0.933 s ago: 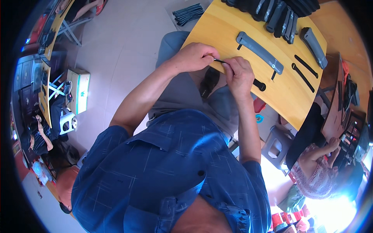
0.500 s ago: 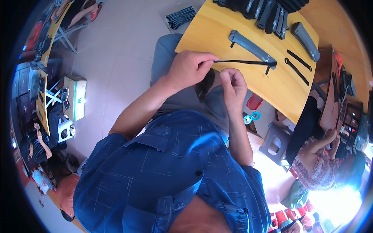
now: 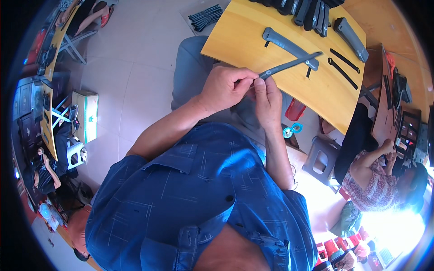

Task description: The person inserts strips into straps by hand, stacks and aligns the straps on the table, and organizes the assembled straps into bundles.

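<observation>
A narrow dark grey strap (image 3: 291,64) with a small pale round mark slants up and right over the yellow table. Its near end is pinched between the thumb and fingers of my left hand (image 3: 226,88). My right hand (image 3: 268,101) is closed on that same end, its thumb right beside my left fingertips. Beyond the strap lies a long grey pouch (image 3: 282,43) with two short black tabs sticking out, partly covered by the strap's far part. Two loose black straps (image 3: 344,60) lie further right, one with a loop at its end.
The yellow table (image 3: 235,40) carries a row of dark pouches (image 3: 312,13) along its far side and another grey pouch (image 3: 351,39) at the right. A bin of black strips (image 3: 205,18) stands beyond its left corner. To the right are a grey stool (image 3: 322,158) and a seated person (image 3: 368,180).
The strap has turned from edge-on to flat, and its far end has swung up. My right hand has risen and closed on the near end beside my left hand.
</observation>
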Motion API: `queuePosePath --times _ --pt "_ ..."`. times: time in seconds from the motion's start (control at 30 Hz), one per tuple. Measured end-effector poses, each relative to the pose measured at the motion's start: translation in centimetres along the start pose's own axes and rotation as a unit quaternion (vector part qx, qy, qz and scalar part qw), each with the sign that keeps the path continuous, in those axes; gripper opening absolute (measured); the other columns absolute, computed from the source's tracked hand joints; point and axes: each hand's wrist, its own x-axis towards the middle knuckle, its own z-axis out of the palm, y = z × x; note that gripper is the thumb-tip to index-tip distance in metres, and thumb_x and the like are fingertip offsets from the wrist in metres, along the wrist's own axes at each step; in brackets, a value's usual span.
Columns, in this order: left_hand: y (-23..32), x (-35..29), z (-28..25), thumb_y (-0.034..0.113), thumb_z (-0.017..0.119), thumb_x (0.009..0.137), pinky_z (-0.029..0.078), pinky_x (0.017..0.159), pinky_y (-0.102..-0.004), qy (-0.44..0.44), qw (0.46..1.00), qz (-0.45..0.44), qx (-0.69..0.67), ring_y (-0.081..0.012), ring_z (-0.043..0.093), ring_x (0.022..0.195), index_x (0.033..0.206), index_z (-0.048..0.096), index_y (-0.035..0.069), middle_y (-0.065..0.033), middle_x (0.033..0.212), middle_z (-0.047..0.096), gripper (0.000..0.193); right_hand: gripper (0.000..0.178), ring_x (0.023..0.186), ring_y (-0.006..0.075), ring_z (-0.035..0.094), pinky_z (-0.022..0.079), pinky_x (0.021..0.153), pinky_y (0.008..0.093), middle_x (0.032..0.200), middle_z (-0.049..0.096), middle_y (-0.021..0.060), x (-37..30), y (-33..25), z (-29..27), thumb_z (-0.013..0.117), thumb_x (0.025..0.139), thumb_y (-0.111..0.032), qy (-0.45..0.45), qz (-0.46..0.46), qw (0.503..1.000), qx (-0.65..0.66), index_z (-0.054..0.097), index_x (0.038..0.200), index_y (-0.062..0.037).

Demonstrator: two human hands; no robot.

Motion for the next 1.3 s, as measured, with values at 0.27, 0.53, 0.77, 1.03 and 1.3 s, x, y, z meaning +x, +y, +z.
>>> queuePosePath --times 0.27,0.53,0.77,1.03,1.3 --pt "0.4 -0.6 -0.2 0.001 0.072 0.091 0.057 0.063 -0.0323 -0.001 0.995 0.040 0.092 -0.0249 0.074 0.072 0.105 0.077 0.006 -0.0120 0.086 0.075 0.016 0.034 0.066 0.0145 0.064 0.051 0.063 0.0307 0.074 0.066 0.0063 0.1 -0.4 -0.9 0.053 0.110 -0.028 -0.049 0.058 0.997 0.034 0.066 0.096 0.0003" --pt "0.7 -0.9 0.0 -0.003 0.071 0.090 0.058 0.062 -0.0322 -0.008 0.998 0.031 0.046 -0.0246 0.075 0.072 0.106 0.076 0.004 -0.0133 0.087 0.076 0.019 0.030 0.067 0.0105 0.061 0.051 0.063 0.0285 0.074 0.064 0.0030 -0.5 -1.0 -0.5 0.052 0.110 -0.025 -0.043 -0.007 0.999 0.000 0.065 0.101 0.0000" --pt "1.4 0.1 -0.9 -0.004 0.070 0.091 0.055 0.064 -0.0289 -0.042 0.998 0.044 0.027 -0.0177 0.073 0.074 0.107 0.076 0.002 -0.0114 0.088 0.077 0.018 0.019 0.060 0.0030 0.053 0.041 0.054 0.0220 0.069 0.059 -0.0054 -0.2 -0.7 -1.4 0.057 0.104 -0.010 -0.027 0.026 0.992 0.118 0.065 0.087 -0.0033" --pt "0.8 2.1 -3.8 0.006 0.068 0.097 0.051 0.068 -0.0229 -0.250 0.938 -0.081 -0.226 -0.0055 0.064 0.073 0.109 0.078 0.002 -0.0023 0.080 0.073 0.017 0.018 0.056 0.0042 0.050 0.038 0.053 0.0217 0.067 0.057 -0.0028 0.2 -1.5 -5.2 0.057 0.098 -0.012 -0.233 0.045 0.953 0.187 0.065 0.083 -0.0044" --pt "3.5 2.2 -3.2 0.030 0.081 0.092 0.041 0.053 -0.0316 -0.265 0.959 0.094 -0.035 -0.0192 0.057 0.056 0.087 0.052 0.011 -0.0035 0.066 0.055 0.035 0.017 0.058 0.0069 0.056 0.042 0.054 0.0227 0.074 0.065 0.0005 -0.5 -1.3 -3.9 0.056 0.095 -0.007 -0.215 0.060 0.937 0.268 0.071 0.096 0.0009"
